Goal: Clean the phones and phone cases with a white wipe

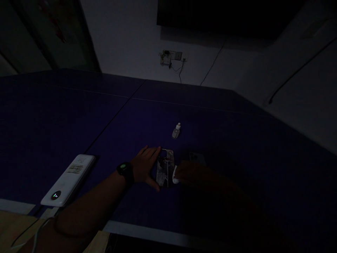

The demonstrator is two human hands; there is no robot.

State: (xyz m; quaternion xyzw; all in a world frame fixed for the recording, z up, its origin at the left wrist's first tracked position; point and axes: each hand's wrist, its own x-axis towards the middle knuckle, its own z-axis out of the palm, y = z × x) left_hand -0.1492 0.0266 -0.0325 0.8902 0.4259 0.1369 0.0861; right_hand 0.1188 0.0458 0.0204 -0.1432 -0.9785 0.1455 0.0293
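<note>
A phone case [165,170] with a dark picture pattern and a camera cut-out lies flat on the blue table. My left hand [144,164], wearing a black watch, is spread along its left side, the fingers near the upper corner and the thumb near the lower one. On the other side, my right hand [187,170] is closed on a white wipe [175,175] at the case's right edge; deep shadow hides most of these fingers. Partly covered behind the right hand is a dark phone [197,157]. Farther back stands a small clear bottle [176,132] with a white cap.
A white power bank [70,179] with a lit display lies at the left, a cable [44,225] near its lower end. The blue table [110,102] reaches back to a wall with sockets [172,56] and hanging wires. A dark screen [223,17] hangs above. The room is dim.
</note>
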